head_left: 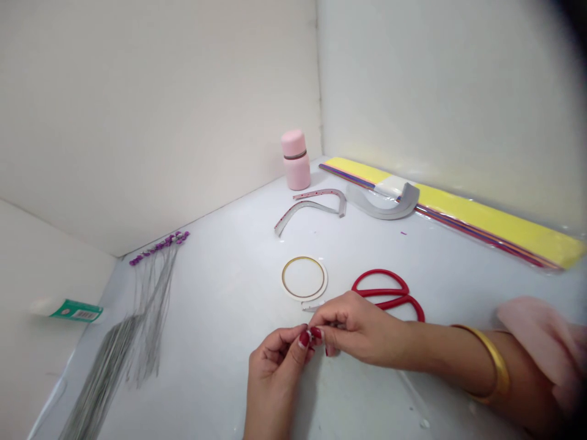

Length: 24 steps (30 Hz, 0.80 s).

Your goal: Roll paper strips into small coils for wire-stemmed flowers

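Observation:
My left hand point(277, 363) and my right hand point(355, 330) meet tip to tip low in the middle of the view. Both are closed in a pinch, thumbs close together. A tiny pale thing shows between the fingertips, too small and covered to name. Red-handled scissors point(387, 298) lie just behind my right hand, which hides part of them; a bit of blade shows left of the knuckles. Beyond the hands, a thin roll of white tape point(323, 282) lies flat on the white table point(220, 318).
At left lie purple-tipped wire stems point(160, 244) and a bundle of bare wires point(103, 366) near a green label point(77, 310). A pink bottle point(296, 162) stands in the back corner. Bent strips point(312, 205), a curved grey strip point(389, 211) and a yellow pack point(481, 223) lie behind.

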{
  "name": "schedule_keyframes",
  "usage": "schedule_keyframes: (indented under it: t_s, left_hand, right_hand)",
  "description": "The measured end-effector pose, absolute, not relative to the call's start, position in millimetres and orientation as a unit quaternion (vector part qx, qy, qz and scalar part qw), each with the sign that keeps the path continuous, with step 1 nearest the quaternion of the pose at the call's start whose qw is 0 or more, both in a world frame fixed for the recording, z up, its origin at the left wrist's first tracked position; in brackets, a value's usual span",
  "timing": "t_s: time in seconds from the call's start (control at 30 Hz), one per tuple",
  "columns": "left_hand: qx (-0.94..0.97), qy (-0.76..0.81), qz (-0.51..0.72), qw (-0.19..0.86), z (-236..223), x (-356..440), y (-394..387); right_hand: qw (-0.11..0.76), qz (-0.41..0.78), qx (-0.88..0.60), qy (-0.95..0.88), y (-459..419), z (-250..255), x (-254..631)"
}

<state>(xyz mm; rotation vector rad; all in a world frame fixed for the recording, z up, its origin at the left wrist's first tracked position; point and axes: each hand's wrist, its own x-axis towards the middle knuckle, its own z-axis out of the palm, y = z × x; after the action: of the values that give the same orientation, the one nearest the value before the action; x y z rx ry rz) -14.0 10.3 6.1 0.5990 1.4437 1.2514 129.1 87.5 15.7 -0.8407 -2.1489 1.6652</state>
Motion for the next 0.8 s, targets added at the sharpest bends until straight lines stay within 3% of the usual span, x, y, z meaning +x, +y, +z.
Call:
schedule_keyframes:
  t_s: [0.8]
  left_hand:
    - [0.292, 0.614, 0.509, 0.528, 3.1, -13.3, 9.7]
  right_hand:
    - [0.149, 0.658, -0.344, -0.653, 86.6, 8.5, 125.4]
